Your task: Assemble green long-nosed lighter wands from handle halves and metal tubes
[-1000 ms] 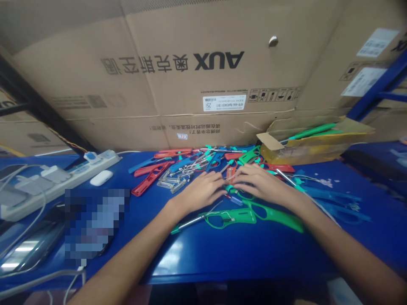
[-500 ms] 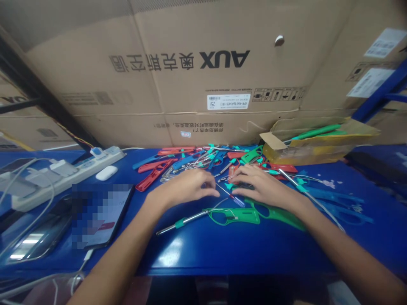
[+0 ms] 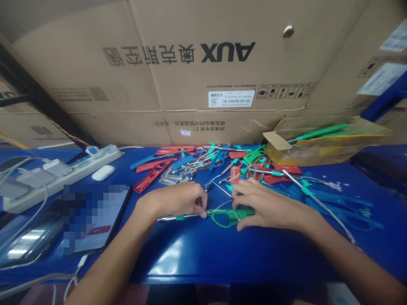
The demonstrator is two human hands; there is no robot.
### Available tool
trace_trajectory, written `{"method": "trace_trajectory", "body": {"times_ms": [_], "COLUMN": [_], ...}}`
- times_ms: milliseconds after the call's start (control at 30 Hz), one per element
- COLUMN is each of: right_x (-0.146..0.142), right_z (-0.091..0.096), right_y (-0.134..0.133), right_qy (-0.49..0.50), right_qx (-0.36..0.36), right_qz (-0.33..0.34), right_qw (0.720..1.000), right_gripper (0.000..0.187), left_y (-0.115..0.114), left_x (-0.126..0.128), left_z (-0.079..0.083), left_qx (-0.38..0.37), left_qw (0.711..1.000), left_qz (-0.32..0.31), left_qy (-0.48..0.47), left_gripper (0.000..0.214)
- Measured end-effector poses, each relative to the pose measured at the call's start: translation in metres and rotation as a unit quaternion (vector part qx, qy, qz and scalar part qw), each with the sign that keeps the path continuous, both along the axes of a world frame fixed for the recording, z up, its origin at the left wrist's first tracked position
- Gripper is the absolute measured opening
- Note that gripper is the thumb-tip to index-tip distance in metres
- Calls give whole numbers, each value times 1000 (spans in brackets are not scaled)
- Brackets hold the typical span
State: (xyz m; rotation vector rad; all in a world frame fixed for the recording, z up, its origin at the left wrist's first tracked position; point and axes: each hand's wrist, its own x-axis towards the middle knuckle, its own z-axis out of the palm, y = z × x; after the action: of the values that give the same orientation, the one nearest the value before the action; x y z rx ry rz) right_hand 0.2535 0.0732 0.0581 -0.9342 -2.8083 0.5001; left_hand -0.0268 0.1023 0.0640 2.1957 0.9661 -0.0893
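A green stick lighter (image 3: pixel 219 219) with an open-sided handle and a long metal tube lies across the front of the blue table. My left hand (image 3: pixel 182 201) is closed, thumb and fingertips pinching the tube where it meets the handle. Over the handle's right end is my right hand (image 3: pixel 263 205), its thumb at the near edge and its fingers curled on the far side. A thin screwdriver (image 3: pixel 222 189) shows its shaft just beyond the lighter; its grip is hidden by my right hand. White wires run inside the handle.
Behind my hands lies a pile of red lighter shells (image 3: pixel 154 176), blue shells, metal tubes and clear parts. An open carton (image 3: pixel 311 154) with green pieces stands at the back right. To the left are a phone (image 3: pixel 101 220), an earbud case (image 3: pixel 103 173) and a power strip (image 3: pixel 63 173).
Both hands have come down toward me onto the green lighter. My left hand has taken hold of its tube, and my right hand now covers the handle's end.
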Motion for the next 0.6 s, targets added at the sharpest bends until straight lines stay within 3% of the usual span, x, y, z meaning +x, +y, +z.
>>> {"method": "trace_trajectory", "body": {"times_ms": [333, 600], "right_x": [-5, -7], "right_z": [1, -4], "right_y": [0, -1], "right_qy": [-47, -26], "right_qx": [23, 21], "right_qz": [13, 13], "right_qw": [999, 999], "right_gripper": [30, 33], "left_y": [-3, -9], "left_x": [5, 8], "left_z": [5, 6], "left_qx": [57, 98], "left_qw": [998, 994], "left_qz": [19, 16], "left_qy": [30, 48], "left_gripper": [3, 10]}}
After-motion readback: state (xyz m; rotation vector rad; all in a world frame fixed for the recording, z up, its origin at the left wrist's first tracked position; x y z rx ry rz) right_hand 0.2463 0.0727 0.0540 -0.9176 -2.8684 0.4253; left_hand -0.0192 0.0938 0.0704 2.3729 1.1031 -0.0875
